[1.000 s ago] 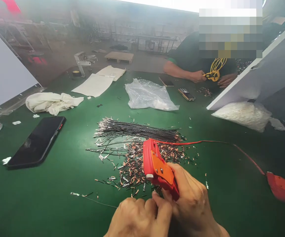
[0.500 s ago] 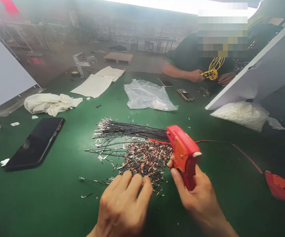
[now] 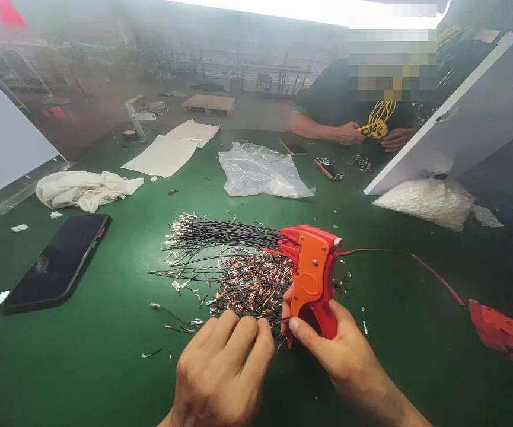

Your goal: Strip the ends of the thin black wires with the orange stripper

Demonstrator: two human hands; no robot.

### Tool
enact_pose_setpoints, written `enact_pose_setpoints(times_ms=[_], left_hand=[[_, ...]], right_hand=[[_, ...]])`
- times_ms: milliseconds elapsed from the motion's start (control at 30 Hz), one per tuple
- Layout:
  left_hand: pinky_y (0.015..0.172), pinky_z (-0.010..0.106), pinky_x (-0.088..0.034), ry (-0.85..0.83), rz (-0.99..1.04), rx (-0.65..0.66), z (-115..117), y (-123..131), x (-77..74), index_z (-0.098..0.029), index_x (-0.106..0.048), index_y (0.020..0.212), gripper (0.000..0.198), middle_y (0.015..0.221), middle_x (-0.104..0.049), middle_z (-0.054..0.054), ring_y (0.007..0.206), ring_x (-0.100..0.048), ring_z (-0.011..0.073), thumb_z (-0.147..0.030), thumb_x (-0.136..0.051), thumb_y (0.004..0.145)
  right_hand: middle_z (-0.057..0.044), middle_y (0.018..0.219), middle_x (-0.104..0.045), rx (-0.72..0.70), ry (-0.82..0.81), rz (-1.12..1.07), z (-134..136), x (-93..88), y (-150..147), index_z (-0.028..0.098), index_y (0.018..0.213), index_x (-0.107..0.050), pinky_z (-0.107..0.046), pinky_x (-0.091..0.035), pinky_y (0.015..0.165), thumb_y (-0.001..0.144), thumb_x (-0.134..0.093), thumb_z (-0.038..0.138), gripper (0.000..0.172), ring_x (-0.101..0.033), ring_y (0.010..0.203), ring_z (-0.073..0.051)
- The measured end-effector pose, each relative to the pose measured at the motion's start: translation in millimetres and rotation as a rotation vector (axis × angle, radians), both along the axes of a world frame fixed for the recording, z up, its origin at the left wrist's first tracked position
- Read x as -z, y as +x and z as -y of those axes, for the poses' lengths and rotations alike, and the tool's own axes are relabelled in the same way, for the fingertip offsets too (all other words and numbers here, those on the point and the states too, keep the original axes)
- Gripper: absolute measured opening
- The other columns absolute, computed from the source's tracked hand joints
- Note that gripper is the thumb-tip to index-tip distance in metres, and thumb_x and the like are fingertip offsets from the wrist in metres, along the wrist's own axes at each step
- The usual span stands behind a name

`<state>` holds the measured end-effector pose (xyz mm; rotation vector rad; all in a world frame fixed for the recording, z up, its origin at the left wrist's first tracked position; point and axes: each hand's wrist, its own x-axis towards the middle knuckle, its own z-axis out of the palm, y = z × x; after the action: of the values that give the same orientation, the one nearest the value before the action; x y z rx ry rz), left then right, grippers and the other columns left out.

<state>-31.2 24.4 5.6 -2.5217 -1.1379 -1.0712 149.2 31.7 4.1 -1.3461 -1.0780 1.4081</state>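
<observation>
The wire stripper point(image 3: 313, 270), red and orange, stands nearly upright in your right hand point(image 3: 347, 350), your fingers wrapped around its handle. Your left hand point(image 3: 223, 367), just beside it, has its fingers bent and bunched; the tips are hidden, so whether they pinch anything cannot be told. Beyond lie wire scraps point(image 3: 249, 284), then a bundle of black wires point(image 3: 233, 231). A phone point(image 3: 60, 261) lies leftward on the green table point(image 3: 105, 385).
</observation>
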Motion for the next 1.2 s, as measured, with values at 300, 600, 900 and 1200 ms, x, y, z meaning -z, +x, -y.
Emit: enact_pose_setpoints(times_ms=[300,600,900,1200], left_hand=[[0.068,0.033,-0.039,0.051,-0.047,0.001,-2.9,2.5,-4.8,-0.010,-0.065,0.096,0.021,0.077,-0.069,0.006,0.075,-0.051,0.0208,-0.010,-0.043,0.095],[0.054,0.027,-0.041,-0.162,-0.043,0.059,-3.9,1.5,6.9,-0.009,-0.061,0.102,0.018,0.065,-0.060,0.003,0.058,-0.047,0.0155,-0.004,-0.048,0.091],[0.061,0.025,-0.045,-0.105,0.018,-0.022,-18.8,-15.3,-12.7,-0.013,-0.060,0.097,0.011,0.076,-0.064,0.003,0.066,-0.055,0.0133,-0.006,-0.053,0.091],[0.062,0.020,-0.041,0.037,0.102,-0.092,-19.9,-30.0,-16.5,-0.008,-0.063,0.113,0.035,0.077,-0.063,0.003,0.068,-0.053,0.0095,0.008,-0.057,0.082]], right_hand=[[0.001,0.084,-0.065,-0.017,-0.105,-0.310,1.9,-1.9,1.9,0.022,0.101,-0.062,-0.028,-0.053,0.072,0.083,-0.074,0.037,0.026,-0.061,0.074,-0.015],[0.000,0.086,-0.065,0.031,-0.017,-0.232,0.3,-0.9,4.8,0.023,0.100,-0.063,-0.032,-0.053,0.076,0.082,-0.074,0.040,0.027,-0.062,0.075,-0.016],[-0.002,0.091,-0.067,-0.105,-0.043,-0.370,0.3,-6.7,13.5,0.023,0.106,-0.062,-0.033,-0.053,0.076,0.084,-0.071,0.035,0.026,-0.063,0.081,-0.017],[-0.011,0.120,-0.066,-0.367,-0.137,-0.489,2.8,-10.7,22.2,0.020,0.113,-0.065,-0.033,-0.052,0.076,0.083,-0.070,0.029,0.032,-0.065,0.086,-0.018]])
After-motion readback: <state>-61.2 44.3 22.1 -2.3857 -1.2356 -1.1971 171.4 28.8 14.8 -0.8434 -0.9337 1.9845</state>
